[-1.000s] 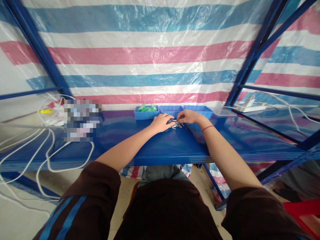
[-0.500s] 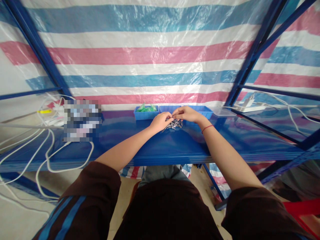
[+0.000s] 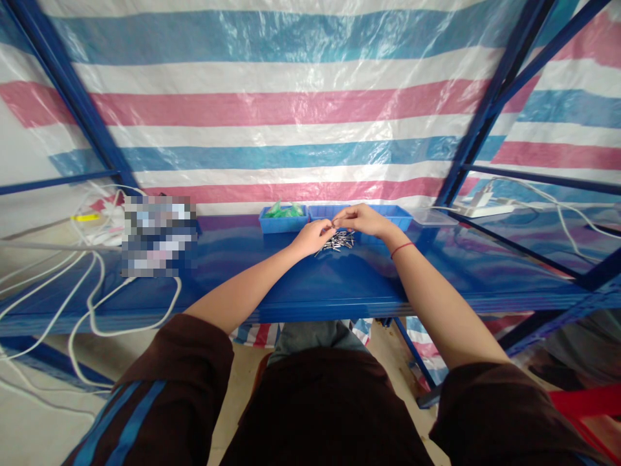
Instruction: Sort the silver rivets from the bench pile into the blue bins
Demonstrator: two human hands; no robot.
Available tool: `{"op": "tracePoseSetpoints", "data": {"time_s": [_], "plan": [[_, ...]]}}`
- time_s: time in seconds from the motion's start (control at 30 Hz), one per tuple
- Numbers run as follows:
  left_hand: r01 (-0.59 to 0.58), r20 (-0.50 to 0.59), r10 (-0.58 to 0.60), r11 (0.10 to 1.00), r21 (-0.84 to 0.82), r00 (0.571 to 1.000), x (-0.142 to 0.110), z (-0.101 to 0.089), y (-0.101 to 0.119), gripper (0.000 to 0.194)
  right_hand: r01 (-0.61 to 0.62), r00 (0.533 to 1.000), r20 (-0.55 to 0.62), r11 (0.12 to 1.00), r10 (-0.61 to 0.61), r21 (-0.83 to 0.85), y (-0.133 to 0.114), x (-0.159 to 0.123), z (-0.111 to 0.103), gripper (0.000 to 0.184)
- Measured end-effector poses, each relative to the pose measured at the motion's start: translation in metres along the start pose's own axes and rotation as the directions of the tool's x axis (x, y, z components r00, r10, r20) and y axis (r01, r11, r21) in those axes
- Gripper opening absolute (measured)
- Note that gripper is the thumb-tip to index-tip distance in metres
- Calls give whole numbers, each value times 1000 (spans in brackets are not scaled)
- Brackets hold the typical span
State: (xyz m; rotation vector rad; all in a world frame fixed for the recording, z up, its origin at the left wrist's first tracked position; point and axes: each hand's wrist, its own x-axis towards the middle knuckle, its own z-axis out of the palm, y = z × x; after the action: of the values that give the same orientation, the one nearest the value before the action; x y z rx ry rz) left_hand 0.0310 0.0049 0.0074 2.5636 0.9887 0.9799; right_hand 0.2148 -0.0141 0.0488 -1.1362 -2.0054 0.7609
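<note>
My left hand (image 3: 314, 237) and my right hand (image 3: 359, 220) meet fingertip to fingertip over a pile of small, slim metal pieces (image 3: 341, 241). Both hands are closed in a pinch. Whatever sits between the fingertips is too small to make out. The pile lies on the blue shelf top (image 3: 291, 278), just below and nearer than my fingers. Behind my hands stand blue bins; the left bin (image 3: 284, 223) holds green pieces, and my right hand partly covers the middle bin (image 3: 323, 211) and the right bin (image 3: 400, 219).
White cables (image 3: 99, 291) hang over the shelf's left side beside a blurred-out patch (image 3: 158, 236). A clear plastic lid (image 3: 434, 217) lies right of the bins. Further right is a white power strip (image 3: 485, 206). Blue metal posts (image 3: 473, 142) frame the striped sheet (image 3: 291, 107) behind.
My right hand has shifted very slightly left, and the fingertips remain together above the pile. The pile and bins look the same.
</note>
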Motion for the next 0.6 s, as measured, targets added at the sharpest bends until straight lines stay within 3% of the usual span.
{"op": "tracePoseSetpoints", "data": {"time_s": [0.23,0.4,0.5,0.57,0.6], "plan": [[-3,-124,4,1000,6,992,2,-3,-1,17,-1,1000,-27,995,-1,-97,3,0,-3,26],[53,-125,-51,999,11,991,2,-3,2,22,-47,999,19,985,51,-167,6,1,-4,22],[106,-83,-102,994,38,991,0,-4,5,33,-154,983,-119,983,142,-97,10,2,-10,21],[93,-50,-90,993,70,995,-2,-5,5,37,-234,925,-305,972,226,10,14,2,-16,21],[78,-33,-75,993,86,997,-2,-5,5,36,-266,875,-400,961,273,76,17,1,-20,21]]}}
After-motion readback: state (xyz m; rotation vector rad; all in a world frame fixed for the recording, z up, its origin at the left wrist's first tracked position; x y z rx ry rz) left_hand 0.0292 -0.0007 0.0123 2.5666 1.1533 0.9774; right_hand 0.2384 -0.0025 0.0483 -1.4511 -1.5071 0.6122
